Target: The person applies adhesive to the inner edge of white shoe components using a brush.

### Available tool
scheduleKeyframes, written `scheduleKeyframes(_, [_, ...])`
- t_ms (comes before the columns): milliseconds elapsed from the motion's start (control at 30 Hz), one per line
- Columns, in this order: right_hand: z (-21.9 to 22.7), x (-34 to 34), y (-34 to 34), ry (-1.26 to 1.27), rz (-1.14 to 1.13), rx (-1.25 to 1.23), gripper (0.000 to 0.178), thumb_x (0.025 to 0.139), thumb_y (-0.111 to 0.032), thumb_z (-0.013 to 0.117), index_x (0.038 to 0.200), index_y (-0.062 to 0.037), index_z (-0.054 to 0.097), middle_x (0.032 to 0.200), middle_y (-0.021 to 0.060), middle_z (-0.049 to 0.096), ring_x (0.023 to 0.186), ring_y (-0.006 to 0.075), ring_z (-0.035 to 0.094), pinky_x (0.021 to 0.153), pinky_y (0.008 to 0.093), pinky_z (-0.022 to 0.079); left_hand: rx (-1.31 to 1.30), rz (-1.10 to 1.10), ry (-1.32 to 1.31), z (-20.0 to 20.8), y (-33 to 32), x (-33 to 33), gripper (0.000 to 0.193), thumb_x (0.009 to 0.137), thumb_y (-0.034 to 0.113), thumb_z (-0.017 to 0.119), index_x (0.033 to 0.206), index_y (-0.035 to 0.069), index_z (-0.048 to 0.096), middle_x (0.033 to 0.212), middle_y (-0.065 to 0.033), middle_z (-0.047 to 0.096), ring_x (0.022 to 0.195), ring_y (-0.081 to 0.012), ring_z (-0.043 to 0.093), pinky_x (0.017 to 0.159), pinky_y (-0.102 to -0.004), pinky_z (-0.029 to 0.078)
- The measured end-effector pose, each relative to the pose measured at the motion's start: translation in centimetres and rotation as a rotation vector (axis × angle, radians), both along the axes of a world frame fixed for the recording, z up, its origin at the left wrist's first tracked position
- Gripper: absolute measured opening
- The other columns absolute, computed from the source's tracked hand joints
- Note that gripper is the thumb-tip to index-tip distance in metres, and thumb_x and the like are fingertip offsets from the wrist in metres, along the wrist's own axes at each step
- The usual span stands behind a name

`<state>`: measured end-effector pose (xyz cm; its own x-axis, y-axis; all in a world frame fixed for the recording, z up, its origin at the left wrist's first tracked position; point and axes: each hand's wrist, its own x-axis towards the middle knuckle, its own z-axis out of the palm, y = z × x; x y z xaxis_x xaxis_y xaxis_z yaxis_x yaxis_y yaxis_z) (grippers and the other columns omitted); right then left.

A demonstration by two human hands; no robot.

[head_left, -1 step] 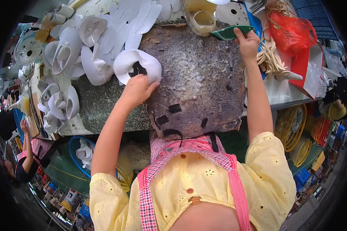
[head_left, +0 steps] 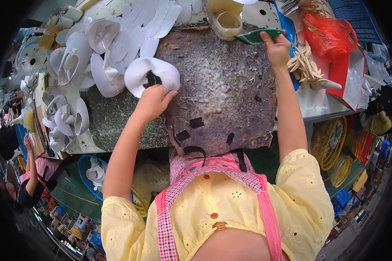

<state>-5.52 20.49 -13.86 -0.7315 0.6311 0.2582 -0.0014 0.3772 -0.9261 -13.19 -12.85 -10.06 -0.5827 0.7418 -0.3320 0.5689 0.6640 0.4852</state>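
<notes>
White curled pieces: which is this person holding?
The curled piece in the left hand, partly over the dark board; the others lie farther left, outside that grip.

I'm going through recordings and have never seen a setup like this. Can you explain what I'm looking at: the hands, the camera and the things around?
No machine here: these are a person's two bare hands. The view comes from a wide fisheye camera, the left of two worn on the head, looking down, so straight edges bend toward the rim. The left hand holds a white ring-shaped piece. The right hand holds a flat green object, its left end near a cloudy container. In front lies a rough, stained board. White curved pieces are heaped at left; a red plastic bag and beige strips are at right.
</notes>
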Motion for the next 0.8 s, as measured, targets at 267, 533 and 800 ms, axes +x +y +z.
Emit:
scheduleKeyframes(267, [0.1, -4.2, 0.0, 0.181, 0.139, 0.135, 0.008, 0.072, -0.011, 0.061, 0.078, -0.0055, 0.061, 0.060, 0.0027, 0.057, 0.053, 0.0077, 0.051, 0.049, 0.0217, 0.039, 0.102, 0.155, -0.245, -0.3, 0.6, 0.3, 0.034, 0.080, 0.026, 0.048, 0.096, -0.004, 0.047, 0.085, -0.0247, 0.055, 0.083, -0.0387, 0.051, 0.070, -0.0395, 0.040])
scheduleKeyframes(533, [2.4, -0.4, -0.5, -0.098, -0.155, 0.408, 0.020, 0.070, -0.022, 0.062, 0.072, -0.0029, 0.058, 0.056, 0.0095, 0.055, 0.047, 0.0195, 0.053, 0.045, 0.0281, 0.039, 0.566, 0.744, -0.966, 1.8, -0.1, 1.4, 0.091, 0.067, 0.072, 0.019, 0.122, 0.000, 0.030, 0.119, -0.0108, 0.040, 0.109, -0.0208, 0.038, 0.093, -0.0327, 0.027])
scheduleKeyframes(800, [4.5, 1.3, -12.1, 0.123, 0.358, -0.794, 0.011, 0.076, -0.012, 0.058, 0.076, -0.0002, 0.057, 0.065, 0.0049, 0.058, 0.051, 0.0087, 0.050, 0.044, 0.0195, 0.040, 0.764, 0.775, -1.200, 2.8, 0.8, 2.3, 0.110, 0.055, 0.082, 0.011, 0.124, -0.002, 0.026, 0.122, -0.0125, 0.036, 0.112, -0.0226, 0.037, 0.094, -0.0344, 0.027])
